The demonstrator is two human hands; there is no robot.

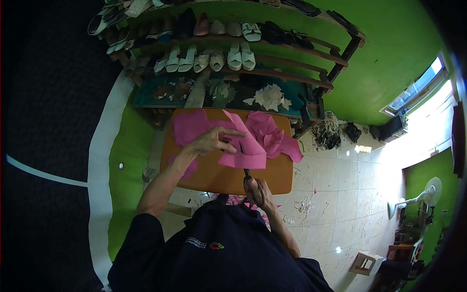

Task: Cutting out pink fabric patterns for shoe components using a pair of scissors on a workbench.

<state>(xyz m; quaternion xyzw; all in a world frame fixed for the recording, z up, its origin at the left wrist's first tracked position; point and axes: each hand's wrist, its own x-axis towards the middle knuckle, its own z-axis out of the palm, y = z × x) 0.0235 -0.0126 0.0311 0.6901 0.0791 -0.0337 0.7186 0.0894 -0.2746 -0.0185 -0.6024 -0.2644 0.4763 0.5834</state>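
My left hand (214, 141) grips a pink sheet (253, 155) of thin, flexible material, thumb and fingers pinching its left side. The sheet is lifted and folded above an orange-brown table (219, 181). At the table's near edge, my right hand (259, 191) is wrapped round a pair of dark scissors (247, 173). They point away from me into the sheet, and a dark sliver shows on its face; the rest is covered. Loose pink pieces (266, 134) lie crumpled on the table's right side, while a flatter pink piece (188, 127) lies at the far left.
Beyond the table stands a wooden rack (287, 75) with rows of shoes and sandals; cut pale scraps (270, 97) sit on its lower shelf. Pink offcuts (237, 199) and shavings (305, 207) litter the tiled floor. A white fan (430, 192) stands at the right.
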